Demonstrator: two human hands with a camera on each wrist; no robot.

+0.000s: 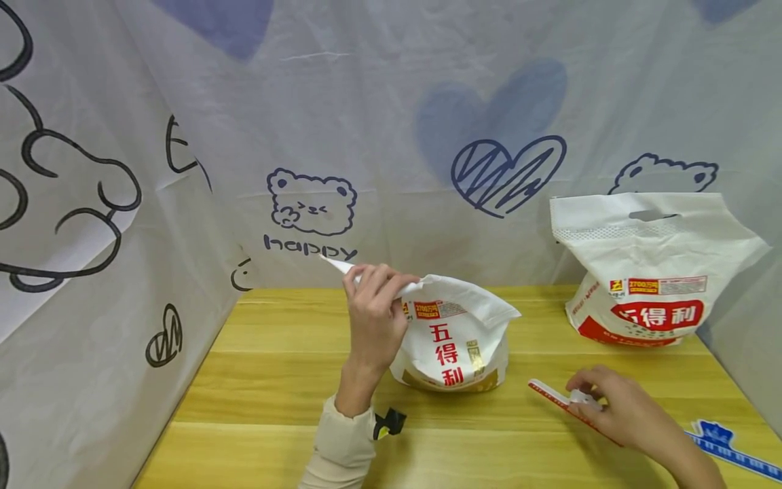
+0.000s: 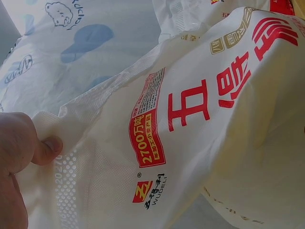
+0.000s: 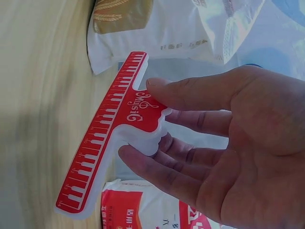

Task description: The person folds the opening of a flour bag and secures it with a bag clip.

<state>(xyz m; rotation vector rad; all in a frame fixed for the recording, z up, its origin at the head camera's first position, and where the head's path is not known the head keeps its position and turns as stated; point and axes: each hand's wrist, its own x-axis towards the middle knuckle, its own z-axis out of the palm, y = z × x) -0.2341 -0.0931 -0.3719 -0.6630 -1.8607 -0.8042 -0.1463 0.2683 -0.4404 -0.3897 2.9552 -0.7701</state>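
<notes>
A white flour bag (image 1: 449,339) with red characters stands on the table, its top edge pulled up and to the left. My left hand (image 1: 374,309) pinches that top edge between thumb and fingers; the thumb lies by the perforated strip in the left wrist view. To the bag's right, my right hand (image 1: 629,411) holds a long red-and-white clip (image 3: 102,133) printed with piano keys and "Music". Thumb and fingers pinch the clip's handle in the right wrist view, with the clip just above the table. Whether the clip's two bars are apart cannot be told.
A second flour bag (image 1: 647,272) with a handle hole stands at the back right. A blue piano-key clip (image 1: 716,432) lies at the right front. A printed cloth (image 1: 391,122) hangs behind the wooden table (image 1: 275,367) and along its left side.
</notes>
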